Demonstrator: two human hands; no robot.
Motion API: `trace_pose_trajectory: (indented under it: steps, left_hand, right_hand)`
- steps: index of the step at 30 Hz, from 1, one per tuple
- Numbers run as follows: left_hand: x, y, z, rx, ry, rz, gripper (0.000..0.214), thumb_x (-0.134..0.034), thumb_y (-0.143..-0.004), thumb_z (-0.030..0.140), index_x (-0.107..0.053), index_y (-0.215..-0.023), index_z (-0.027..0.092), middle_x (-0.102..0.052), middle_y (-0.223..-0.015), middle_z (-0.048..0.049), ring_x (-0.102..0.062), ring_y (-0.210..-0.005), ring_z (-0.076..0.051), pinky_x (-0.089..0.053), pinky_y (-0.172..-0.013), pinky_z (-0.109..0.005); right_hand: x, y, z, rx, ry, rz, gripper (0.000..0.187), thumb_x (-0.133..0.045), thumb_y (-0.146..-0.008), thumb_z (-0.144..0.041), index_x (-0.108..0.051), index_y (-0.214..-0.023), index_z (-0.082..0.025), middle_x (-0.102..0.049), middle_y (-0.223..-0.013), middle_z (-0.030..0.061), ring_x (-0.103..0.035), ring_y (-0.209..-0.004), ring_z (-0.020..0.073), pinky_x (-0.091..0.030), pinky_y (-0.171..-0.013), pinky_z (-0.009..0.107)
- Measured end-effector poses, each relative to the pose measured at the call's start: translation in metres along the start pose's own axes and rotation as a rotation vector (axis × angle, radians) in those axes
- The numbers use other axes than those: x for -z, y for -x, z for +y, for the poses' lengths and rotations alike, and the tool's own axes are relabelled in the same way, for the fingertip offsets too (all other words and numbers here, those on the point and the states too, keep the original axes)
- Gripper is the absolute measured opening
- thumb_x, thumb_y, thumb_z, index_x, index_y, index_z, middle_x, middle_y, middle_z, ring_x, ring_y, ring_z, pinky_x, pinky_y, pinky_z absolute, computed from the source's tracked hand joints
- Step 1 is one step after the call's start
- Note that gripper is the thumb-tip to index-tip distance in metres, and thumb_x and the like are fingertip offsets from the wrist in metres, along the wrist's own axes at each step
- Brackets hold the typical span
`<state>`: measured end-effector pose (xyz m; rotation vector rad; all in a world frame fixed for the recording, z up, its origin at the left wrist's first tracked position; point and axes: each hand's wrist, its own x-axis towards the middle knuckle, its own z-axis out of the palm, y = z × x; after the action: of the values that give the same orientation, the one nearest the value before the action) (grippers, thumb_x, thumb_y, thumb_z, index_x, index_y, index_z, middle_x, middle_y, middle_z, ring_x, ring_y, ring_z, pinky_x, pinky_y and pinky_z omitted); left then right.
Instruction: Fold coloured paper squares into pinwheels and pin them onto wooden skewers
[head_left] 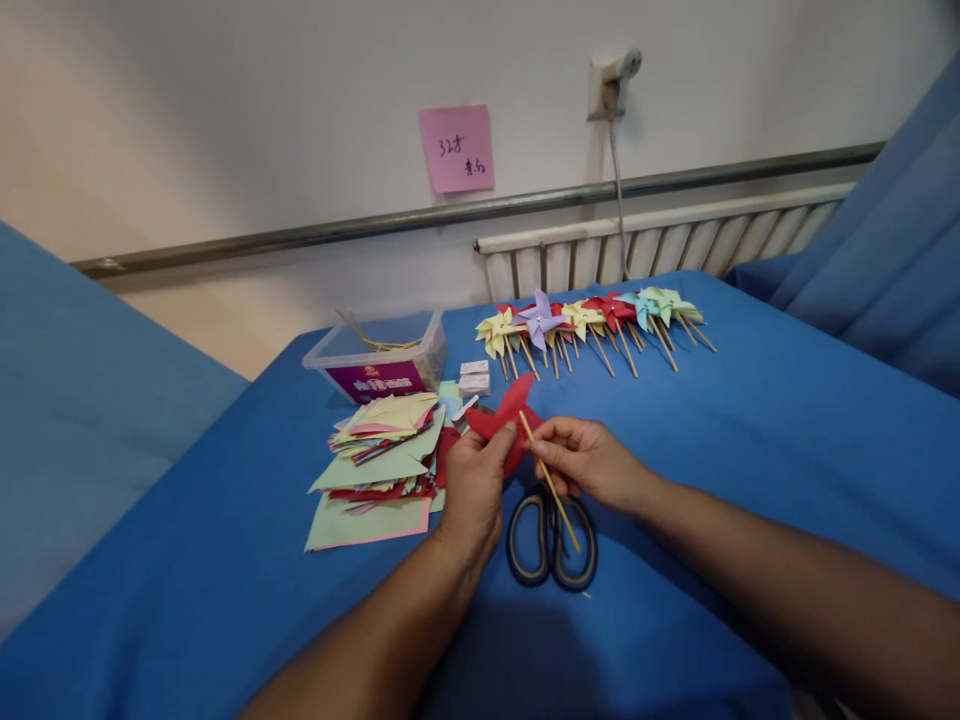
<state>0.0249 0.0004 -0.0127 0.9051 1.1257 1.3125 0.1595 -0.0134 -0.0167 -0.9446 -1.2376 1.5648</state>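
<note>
My left hand (478, 480) is closed on a red paper pinwheel (514, 402), its thumb pressing near the middle. Between the thumb and fingers of my right hand (585, 458) is a thin wooden stick (556, 490), whose upper end lies against the back of the pinwheel. Whether the two are joined I cannot tell. Below my hands, black-handled scissors (529, 540) lie on the blue cloth, their blades mostly hidden. To the left of my left hand rises a stack of coloured paper sheets (382, 460).
A clear plastic box (435, 350) with sticks in it stands behind the paper. Small white boxes (474, 380) sit beside it. Several finished pinwheels (540, 320) lie in a row at the back of the blue-covered table (225, 560). A radiator (675, 245) runs along the wall.
</note>
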Motion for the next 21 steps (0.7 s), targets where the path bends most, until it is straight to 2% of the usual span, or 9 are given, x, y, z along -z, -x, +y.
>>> trace_pose_trajectory:
  steps: [8, 21]
  left_hand:
    - [0.0020, 0.0007, -0.0024, -0.042, -0.072, 0.012, 0.022, -0.072, -0.066, 0.032, -0.066, -0.071, 0.011, -0.064, -0.065, -0.0021, -0.052, -0.057, -0.010, -0.039, -0.055, -0.022]
    - [0.0004, 0.0035, -0.0005, -0.075, -0.111, 0.009, 0.024, -0.072, -0.066, 0.034, -0.067, -0.076, 0.012, -0.066, -0.072, -0.0031, -0.055, -0.061, -0.012, -0.042, -0.059, -0.023]
  right_hand:
    - [-0.0021, 0.0018, 0.0012, -0.012, 0.004, -0.018, 0.032, -0.064, -0.076, -0.047, -0.056, -0.076, -0.016, -0.059, -0.057, -0.0043, -0.045, -0.039, 0.0040, -0.032, -0.036, 0.017]
    - [-0.0027, 0.0037, 0.0014, -0.040, -0.003, 0.014, 0.032, -0.068, -0.072, -0.045, -0.054, -0.075, -0.017, -0.058, -0.053, -0.0053, -0.048, -0.038, 0.0052, -0.035, -0.035, 0.016]
